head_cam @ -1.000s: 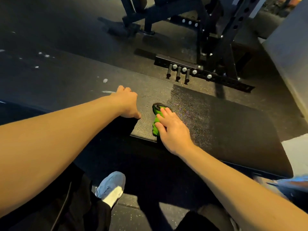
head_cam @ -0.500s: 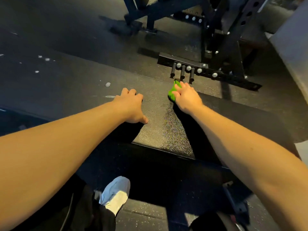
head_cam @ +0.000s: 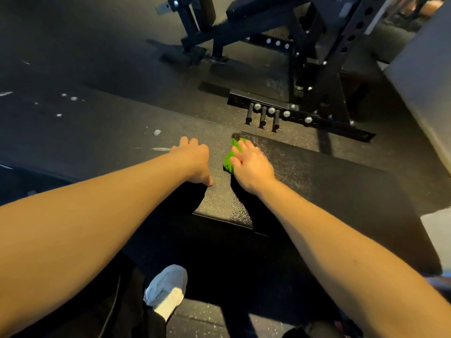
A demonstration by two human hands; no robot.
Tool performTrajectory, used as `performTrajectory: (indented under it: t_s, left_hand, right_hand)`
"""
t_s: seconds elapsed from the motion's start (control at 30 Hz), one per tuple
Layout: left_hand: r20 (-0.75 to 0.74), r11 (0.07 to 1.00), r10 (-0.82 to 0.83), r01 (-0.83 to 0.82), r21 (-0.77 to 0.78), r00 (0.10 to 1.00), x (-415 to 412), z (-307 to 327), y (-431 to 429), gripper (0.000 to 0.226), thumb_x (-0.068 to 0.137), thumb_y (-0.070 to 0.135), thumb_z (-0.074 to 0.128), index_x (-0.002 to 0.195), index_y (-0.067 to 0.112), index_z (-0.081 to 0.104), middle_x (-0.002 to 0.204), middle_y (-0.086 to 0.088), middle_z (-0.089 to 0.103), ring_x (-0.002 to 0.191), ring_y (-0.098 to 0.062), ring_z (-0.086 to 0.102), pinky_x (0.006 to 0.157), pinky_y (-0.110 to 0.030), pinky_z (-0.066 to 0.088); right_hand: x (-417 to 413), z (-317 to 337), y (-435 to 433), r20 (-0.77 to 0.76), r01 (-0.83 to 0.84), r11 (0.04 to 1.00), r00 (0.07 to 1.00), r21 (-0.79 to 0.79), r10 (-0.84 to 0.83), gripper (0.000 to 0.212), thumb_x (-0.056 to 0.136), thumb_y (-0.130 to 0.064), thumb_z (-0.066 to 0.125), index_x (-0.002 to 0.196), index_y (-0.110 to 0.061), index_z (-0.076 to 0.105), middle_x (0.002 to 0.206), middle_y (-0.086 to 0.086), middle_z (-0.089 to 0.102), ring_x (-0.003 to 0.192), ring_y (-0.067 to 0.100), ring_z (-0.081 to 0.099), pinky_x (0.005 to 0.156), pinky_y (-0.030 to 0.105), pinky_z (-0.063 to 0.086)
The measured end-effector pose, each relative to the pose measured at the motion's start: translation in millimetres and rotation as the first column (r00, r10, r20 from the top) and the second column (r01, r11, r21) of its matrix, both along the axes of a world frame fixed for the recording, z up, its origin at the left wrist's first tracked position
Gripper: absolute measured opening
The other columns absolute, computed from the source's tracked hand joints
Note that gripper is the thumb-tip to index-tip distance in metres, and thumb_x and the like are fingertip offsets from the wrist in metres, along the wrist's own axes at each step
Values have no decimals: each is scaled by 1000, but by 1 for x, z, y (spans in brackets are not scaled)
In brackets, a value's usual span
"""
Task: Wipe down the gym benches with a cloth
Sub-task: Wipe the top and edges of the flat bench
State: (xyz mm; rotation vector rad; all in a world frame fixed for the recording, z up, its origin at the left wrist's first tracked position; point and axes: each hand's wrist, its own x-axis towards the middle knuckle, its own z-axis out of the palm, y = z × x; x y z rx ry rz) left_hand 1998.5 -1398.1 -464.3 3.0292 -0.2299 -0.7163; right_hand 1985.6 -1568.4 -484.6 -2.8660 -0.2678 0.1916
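Note:
A black padded gym bench [head_cam: 341,186] runs across the view from the centre to the right. My right hand [head_cam: 251,167] holds a bunched green cloth [head_cam: 229,159] and presses it on the pad near the far edge, at the bench's left end. My left hand [head_cam: 192,159] is braced on that same end, just left of the cloth. Its fingers bend over the pad's edge and its thumb lies on the top. A damp sheen shows on the pad between my arms.
Beyond the bench stands a black steel rack [head_cam: 324,69] with a pegged base bar [head_cam: 292,115]. Another bench frame [head_cam: 219,32] is farther back. A grey wall block [head_cam: 427,81] is on the right. My white shoe [head_cam: 166,289] is on the rubber floor below.
My right hand swept the cloth from the pad's near edge to its far edge, then drew back a little toward me. The left hand stayed on the bench end.

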Motion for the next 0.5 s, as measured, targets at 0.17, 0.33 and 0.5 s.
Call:
performTrajectory:
  t_s: [0.17,0.33,0.5]
  left_hand:
    - [5,1000,4,-4,-5,1000,0,-1,4,100,78,64,76,154,13,33,156,-12,32,145,-38,23,113,-55,35]
    - [15,1000,-10,10,-29,1000,0,-6,10,103,79,67,73,157,16,29,160,-9,28,147,-35,20,116,-54,34]
    - [37,1000,-15,16,-23,999,-2,-9,12,102,79,69,71,157,16,30,160,-10,29,146,-35,22,116,-54,34]
  right_hand:
    - [-59,-22,-6,9,-129,990,992,56,129,69,101,-59,34,156,-17,38,169,1,19,157,17,6,128,37,3]
    - [-55,-22,-24,-6,-220,975,975,-12,220,67,102,-59,39,158,-22,35,169,-2,16,157,14,3,128,38,1]
    - [-3,-15,-7,4,-75,997,997,-32,75,54,108,-43,38,156,-19,37,169,3,19,157,21,9,126,38,7]
